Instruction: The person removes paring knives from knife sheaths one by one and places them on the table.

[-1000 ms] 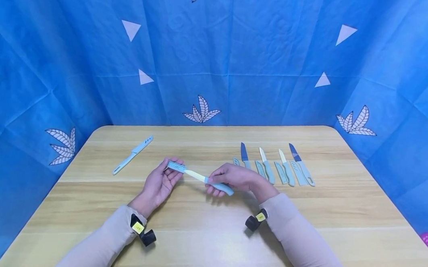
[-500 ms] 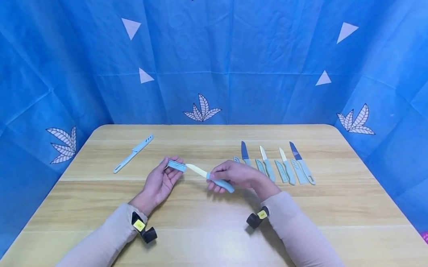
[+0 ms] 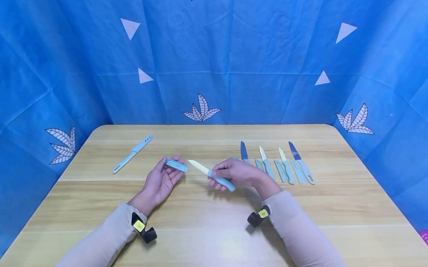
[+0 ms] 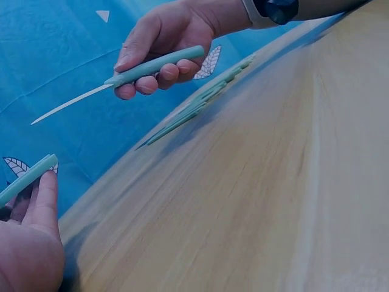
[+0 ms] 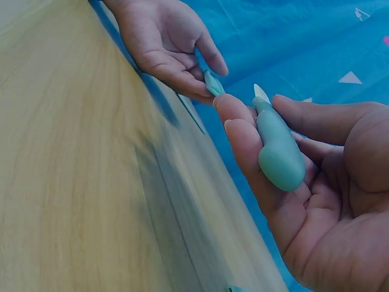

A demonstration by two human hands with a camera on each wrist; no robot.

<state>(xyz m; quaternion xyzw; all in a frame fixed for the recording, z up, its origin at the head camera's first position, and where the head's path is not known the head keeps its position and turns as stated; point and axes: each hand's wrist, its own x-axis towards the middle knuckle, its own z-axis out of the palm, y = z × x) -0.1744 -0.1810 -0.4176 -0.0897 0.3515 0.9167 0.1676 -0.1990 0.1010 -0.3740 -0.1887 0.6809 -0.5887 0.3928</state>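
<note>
My right hand (image 3: 233, 173) pinches a paring knife (image 3: 223, 182) by its pale blue-green handle, held above the table. Its light yellowish blade (image 3: 197, 166) points left toward my left hand (image 3: 160, 185). That hand, palm up, holds a matching blade sheath (image 3: 176, 166) between thumb and fingers. A short gap separates the blade tip from the sheath's end, and the left wrist view shows the knife (image 4: 155, 66) higher than the sheath (image 4: 27, 179). In the right wrist view the rounded handle end (image 5: 282, 164) lies across my right fingers.
Several knives lie in a row at the back right, among them a dark-bladed one (image 3: 301, 162), with sheaths such as this one (image 3: 280, 171) beside them. A sheathed knife (image 3: 133, 153) lies at the back left of the wooden table (image 3: 208, 238). A blue curtain hangs behind.
The blade tip has drawn away from the sheath's end, the right hand shifting slightly right with the knife. The sheath has turned a little in the left hand, which stays in place.
</note>
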